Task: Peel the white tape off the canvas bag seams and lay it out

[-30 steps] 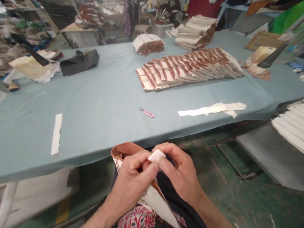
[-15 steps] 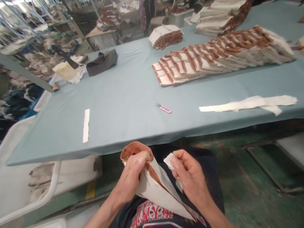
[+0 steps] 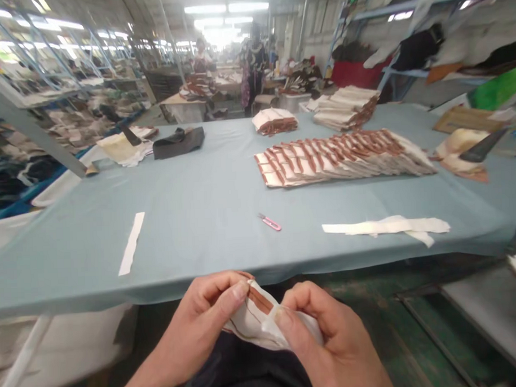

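My left hand (image 3: 203,317) pinches a white fabric piece with brown trim (image 3: 248,323) between thumb and fingers, just in front of the table's near edge. Across from it, my right hand (image 3: 330,332) is closed on a small white strip (image 3: 269,324), its thumb pressing the strip against the piece near a brown band. Part of the piece is hidden behind both hands. Beyond them on the table lie pink-handled thread snips (image 3: 270,222), apart from either hand.
A blue-green cloth covers the table (image 3: 191,218). On it lie one white strip (image 3: 131,243) at left, several loose strips (image 3: 386,227) at right, a long overlapping row of white-and-brown pieces (image 3: 337,159), and a dark folded cloth (image 3: 179,143). A person (image 3: 253,66) stands far back.
My right hand has brought the white strip onto the fabric piece, and the piece has been turned between my hands. The view has tilted up, showing more of the room.
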### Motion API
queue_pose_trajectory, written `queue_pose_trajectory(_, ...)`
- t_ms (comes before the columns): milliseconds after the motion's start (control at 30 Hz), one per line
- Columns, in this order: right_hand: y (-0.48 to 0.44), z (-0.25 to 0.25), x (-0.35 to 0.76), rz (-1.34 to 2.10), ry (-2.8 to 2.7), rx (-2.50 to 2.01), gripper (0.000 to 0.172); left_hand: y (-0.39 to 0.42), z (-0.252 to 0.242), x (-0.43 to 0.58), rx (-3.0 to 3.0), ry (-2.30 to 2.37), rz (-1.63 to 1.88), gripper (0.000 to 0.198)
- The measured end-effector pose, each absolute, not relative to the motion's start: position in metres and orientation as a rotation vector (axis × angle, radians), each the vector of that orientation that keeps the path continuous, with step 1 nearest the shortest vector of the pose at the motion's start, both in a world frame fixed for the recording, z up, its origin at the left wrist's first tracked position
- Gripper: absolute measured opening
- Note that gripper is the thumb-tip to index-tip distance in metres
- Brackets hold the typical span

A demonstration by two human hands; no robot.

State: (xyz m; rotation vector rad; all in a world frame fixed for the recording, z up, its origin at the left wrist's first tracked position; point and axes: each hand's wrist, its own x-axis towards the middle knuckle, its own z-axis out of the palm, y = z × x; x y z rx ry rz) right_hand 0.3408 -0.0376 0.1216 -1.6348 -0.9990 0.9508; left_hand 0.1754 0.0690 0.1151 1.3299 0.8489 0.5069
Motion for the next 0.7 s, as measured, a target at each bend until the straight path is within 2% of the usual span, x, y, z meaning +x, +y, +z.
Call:
queue_pose_trajectory(200,-0.027,0.125,0.344,0.580,-1.149,-1.609,0.029,0.068,0.113,0.191,1.424,0.797,0.639,0.047)
queue_pose_trajectory(333,-0.023,0.113,0.343,0.533,-1.231,-1.538,0.022,0.070,0.107,0.193,1.317,0.768,0.617,0.043)
queue_pose_trajectory(500,-0.020,0.101,0.339,0.582,-1.183,-1.679,0.023,0.068,0.103,0.192,1.162,0.720,0.529,0.045)
queue_pose_trajectory(700,-0.018,0.110,0.335,0.479,-1.232,-1.618,0.018,0.068,0.109,0.189,1.157,0.740,0.519,0.039)
